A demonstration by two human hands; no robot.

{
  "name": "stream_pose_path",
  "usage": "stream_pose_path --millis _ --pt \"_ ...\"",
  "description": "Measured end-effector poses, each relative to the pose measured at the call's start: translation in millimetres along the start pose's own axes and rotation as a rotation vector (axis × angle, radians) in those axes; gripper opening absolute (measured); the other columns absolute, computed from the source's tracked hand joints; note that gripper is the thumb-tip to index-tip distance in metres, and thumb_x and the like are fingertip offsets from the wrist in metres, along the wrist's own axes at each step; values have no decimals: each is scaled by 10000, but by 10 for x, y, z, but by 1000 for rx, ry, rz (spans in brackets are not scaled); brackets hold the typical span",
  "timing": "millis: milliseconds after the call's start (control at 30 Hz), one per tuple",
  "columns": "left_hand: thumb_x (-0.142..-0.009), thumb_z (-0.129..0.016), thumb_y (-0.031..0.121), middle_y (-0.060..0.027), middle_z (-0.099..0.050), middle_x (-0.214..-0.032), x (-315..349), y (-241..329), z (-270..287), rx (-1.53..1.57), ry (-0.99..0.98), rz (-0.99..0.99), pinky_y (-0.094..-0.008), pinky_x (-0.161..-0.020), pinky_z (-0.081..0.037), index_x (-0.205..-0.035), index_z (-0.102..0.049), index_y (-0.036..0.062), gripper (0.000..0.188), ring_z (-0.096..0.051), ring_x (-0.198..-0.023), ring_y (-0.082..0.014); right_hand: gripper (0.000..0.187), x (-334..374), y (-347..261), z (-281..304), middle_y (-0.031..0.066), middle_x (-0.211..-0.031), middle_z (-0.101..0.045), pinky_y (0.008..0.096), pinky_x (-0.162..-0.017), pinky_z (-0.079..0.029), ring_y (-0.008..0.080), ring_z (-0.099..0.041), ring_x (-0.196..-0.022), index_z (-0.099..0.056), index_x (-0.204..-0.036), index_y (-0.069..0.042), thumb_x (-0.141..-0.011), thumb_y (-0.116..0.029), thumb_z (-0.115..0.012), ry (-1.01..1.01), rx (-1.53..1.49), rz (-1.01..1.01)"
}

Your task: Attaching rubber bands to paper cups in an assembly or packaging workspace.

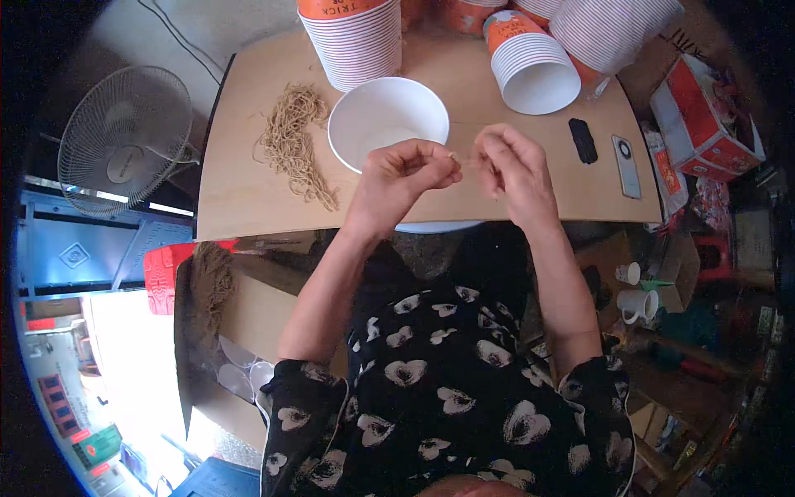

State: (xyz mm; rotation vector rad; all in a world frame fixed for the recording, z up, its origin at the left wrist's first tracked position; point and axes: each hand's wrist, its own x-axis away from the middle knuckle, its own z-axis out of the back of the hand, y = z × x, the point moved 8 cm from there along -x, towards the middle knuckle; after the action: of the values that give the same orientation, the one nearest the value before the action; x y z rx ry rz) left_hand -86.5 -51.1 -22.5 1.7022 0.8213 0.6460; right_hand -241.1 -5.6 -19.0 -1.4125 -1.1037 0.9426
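Over the near side of the table, my left hand is closed in a pinch. A tiny pale bit shows at its fingertips, too small to name. My right hand hovers just to the right, a small gap apart, its fingers curled inward and partly blurred; what they hold, if anything, cannot be made out. Behind my left hand is a white round bucket, its open mouth facing me and its lower rim partly covered by that hand. Left of the bucket lies a loose tangle of tan cords.
A tall stack of white and orange buckets stands behind; more nested buckets lie back right. A black flat object and a phone lie at the table's right. A fan stands left; a red-and-white carton sits right.
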Motion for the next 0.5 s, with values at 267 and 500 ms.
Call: stream_pose_path --millis 267,500 --pt "-931 -649 50 -84 -694 -907 17 -15 -26 100 -57 25 -258 -789 -569 -1013 -640 -37 120 -688 -856 -152 208 53 82 -196 -78 -640 -476 185 -412 -258 -3 -352 -488 -631 -1055 -18 -944 -191 -599 -217 -13 -181" --pt "-905 -664 10 -86 -699 -883 33 4 -25 92 -74 23 -256 -750 -580 -992 -635 -29 100 -696 -816 -145 178 118 76 -245 -84 -688 -472 169 -440 -227 -12 -323 -529 -613 -1055 -17 -931 -144 -628 -344 -66 -195"
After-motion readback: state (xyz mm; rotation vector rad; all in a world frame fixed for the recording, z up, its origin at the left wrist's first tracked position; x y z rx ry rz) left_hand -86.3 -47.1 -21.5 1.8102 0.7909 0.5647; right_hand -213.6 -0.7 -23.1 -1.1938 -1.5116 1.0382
